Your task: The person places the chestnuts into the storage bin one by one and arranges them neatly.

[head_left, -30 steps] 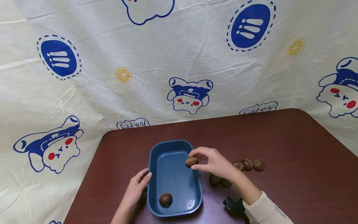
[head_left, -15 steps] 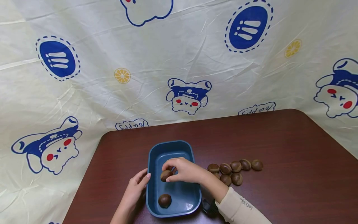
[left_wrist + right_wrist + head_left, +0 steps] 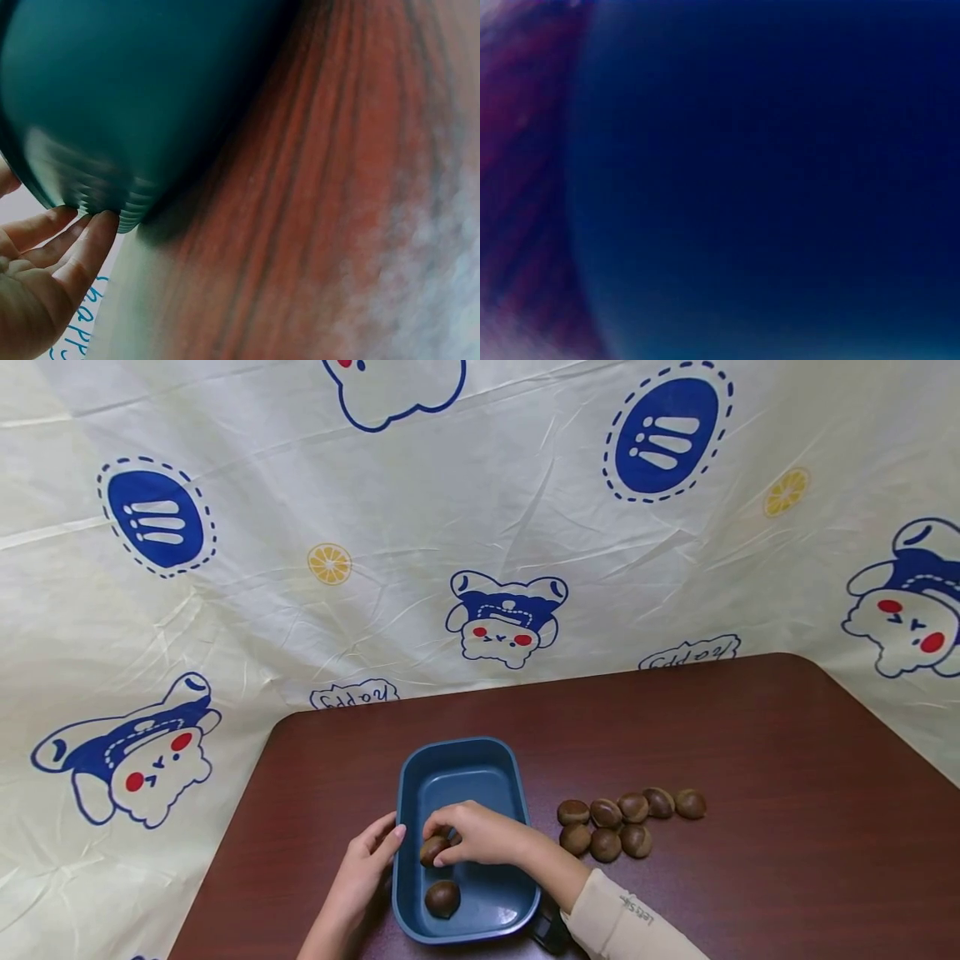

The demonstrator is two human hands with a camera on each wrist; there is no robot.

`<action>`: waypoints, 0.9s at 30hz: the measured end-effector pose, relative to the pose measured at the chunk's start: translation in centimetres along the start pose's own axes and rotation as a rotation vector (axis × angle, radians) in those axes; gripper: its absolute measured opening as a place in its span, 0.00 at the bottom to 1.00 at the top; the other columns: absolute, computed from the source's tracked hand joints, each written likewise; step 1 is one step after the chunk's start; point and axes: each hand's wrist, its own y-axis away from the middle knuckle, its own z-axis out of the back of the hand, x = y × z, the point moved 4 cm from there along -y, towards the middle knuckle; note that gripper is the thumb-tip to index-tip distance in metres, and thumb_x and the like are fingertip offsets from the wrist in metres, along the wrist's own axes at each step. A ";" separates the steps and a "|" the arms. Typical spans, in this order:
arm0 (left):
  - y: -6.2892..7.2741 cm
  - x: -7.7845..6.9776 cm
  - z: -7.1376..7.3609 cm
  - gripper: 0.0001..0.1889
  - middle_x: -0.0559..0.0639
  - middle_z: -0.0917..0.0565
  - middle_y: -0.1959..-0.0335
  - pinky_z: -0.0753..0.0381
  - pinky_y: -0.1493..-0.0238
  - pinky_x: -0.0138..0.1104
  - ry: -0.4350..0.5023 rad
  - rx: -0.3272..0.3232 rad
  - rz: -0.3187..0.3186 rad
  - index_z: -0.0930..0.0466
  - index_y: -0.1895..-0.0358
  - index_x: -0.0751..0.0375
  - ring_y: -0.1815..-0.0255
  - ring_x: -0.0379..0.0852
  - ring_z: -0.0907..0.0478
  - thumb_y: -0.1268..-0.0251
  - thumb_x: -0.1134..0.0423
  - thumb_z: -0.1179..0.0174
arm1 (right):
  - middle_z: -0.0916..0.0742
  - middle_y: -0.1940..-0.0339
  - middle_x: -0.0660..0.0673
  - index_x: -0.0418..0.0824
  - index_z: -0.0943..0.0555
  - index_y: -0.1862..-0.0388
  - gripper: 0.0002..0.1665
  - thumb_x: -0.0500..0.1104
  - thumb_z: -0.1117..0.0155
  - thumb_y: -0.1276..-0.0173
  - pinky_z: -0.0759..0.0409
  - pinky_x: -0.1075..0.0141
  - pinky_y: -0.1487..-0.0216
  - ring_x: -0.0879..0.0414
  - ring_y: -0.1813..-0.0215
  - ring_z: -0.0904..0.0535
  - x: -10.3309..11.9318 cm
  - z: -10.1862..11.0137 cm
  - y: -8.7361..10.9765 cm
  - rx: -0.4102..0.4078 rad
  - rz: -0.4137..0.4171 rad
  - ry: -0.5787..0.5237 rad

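A blue plastic tray [image 3: 468, 789] stands on the table in the head view. My left hand [image 3: 366, 865] holds its left side, thumb at the rim and fingers against the outer wall. In the left wrist view, the fingers [image 3: 86, 251] touch the outside of the tray [image 3: 142, 97]. Inside the tray, my right hand [image 3: 480, 837] pinches a brown chestnut [image 3: 431, 852] between thumb and fingers, low over the floor. Just nearer to me lies another chestnut [image 3: 442, 899]. Dark blue tray wall [image 3: 765, 180] fills most of the right wrist view, where the hand does not show.
Several chestnuts [image 3: 606, 812] lie in two rows on the dark red-brown table [image 3: 750, 877], right of the tray. Behind the table hangs a white printed cloth [image 3: 405, 527]. A black wrist device [image 3: 551, 931] sits under the right sleeve, close to the tray's right rim.
My right hand has carried the chestnut from over the tray's right rim leftward and toward me, down into the tray near the other one. The left hand keeps its hold.
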 end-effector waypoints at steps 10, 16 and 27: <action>0.0 0.0 0.0 0.24 0.64 0.25 0.50 0.24 0.57 0.38 -0.012 -0.015 0.008 0.34 0.41 0.71 0.55 0.51 0.25 0.35 0.57 0.48 | 0.18 0.63 0.56 0.42 0.21 0.58 0.13 0.41 0.34 0.43 0.29 0.76 0.59 0.68 0.60 0.26 0.0 -0.4 -0.1 0.036 -0.035 0.140; 0.0 0.0 0.0 0.25 0.64 0.25 0.50 0.24 0.58 0.38 -0.001 -0.007 0.003 0.34 0.41 0.71 0.55 0.51 0.25 0.35 0.56 0.48 | 0.18 0.62 0.56 0.43 0.22 0.56 0.14 0.40 0.35 0.42 0.29 0.76 0.58 0.68 0.59 0.26 -0.1 -0.6 0.0 0.052 -0.041 0.165; 0.0 0.1 0.0 0.26 0.64 0.25 0.50 0.24 0.58 0.37 0.002 0.001 0.000 0.35 0.41 0.72 0.55 0.51 0.25 0.35 0.55 0.48 | 0.19 0.54 0.47 0.39 0.25 0.48 0.19 0.38 0.38 0.40 0.27 0.74 0.57 0.62 0.53 0.24 -0.2 0.0 0.2 0.004 -0.070 0.058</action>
